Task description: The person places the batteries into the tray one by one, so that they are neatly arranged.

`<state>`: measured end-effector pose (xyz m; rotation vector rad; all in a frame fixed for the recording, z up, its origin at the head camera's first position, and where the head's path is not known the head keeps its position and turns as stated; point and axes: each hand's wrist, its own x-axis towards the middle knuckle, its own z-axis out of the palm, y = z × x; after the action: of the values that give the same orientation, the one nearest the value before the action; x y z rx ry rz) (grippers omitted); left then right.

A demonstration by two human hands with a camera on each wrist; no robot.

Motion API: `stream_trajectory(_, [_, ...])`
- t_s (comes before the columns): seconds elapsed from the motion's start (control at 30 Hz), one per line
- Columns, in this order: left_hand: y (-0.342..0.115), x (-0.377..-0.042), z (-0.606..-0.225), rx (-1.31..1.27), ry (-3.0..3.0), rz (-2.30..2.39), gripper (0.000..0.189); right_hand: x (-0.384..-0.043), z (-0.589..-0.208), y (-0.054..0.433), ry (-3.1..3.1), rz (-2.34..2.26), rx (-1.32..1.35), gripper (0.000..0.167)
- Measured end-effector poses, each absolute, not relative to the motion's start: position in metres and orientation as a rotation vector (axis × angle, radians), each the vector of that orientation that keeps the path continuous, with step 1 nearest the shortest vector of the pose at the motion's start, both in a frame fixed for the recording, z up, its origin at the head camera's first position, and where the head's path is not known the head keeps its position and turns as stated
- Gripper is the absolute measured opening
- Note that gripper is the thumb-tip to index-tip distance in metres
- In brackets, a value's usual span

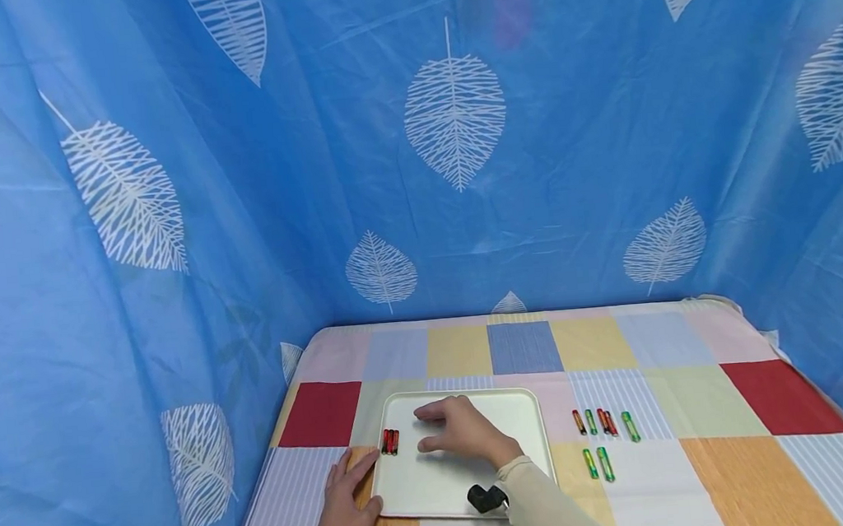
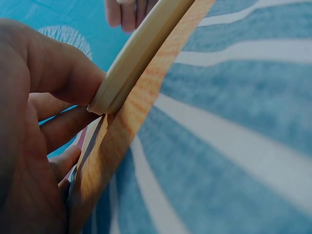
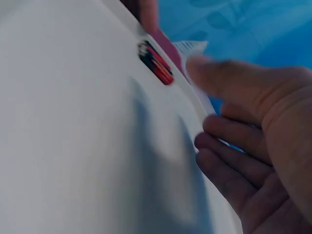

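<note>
A white rectangular tray point(image 1: 476, 490) lies on the table. Small red-and-black batteries point(image 1: 390, 441) sit side by side inside its left rim, also visible in the right wrist view point(image 3: 157, 63). My left hand point(image 1: 343, 509) rests at the tray's left side, fingers fairly straight and spread. In the left wrist view, its thumb and a finger touch the tray's corner point(image 2: 105, 100). Over the middle of the tray hovers my right hand point(image 1: 465, 433), thumb and fingers apart with nothing between them, pointing left towards the batteries. Its shadow falls on the tray.
Right of the tray, loose batteries lie on the patchwork tablecloth point(image 1: 735, 469): a red one point(image 1: 579, 422), a red pair point(image 1: 607, 423) and several green ones point(image 1: 605, 464). A blue curtain point(image 1: 464, 235) with white leaves surrounds the table. A black device point(image 1: 487, 499) is at my right wrist.
</note>
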<state>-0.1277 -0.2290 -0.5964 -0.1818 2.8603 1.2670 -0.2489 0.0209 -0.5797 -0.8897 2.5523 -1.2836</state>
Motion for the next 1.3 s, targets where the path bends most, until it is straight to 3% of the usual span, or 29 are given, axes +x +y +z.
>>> stream_trajectory(0.37, [-0.230,-0.128,-0.597,-0.147,2.874,1.283,0.073,-0.249,-0.573,0.061,2.409,-1.431,-0.836,0.062])
stream_trajectory(1.3, [-0.228,-0.126,-0.597,-0.179,2.865,1.272,0.072,-0.226,-0.547,0.173,2.495,-1.609,-0.590,0.056])
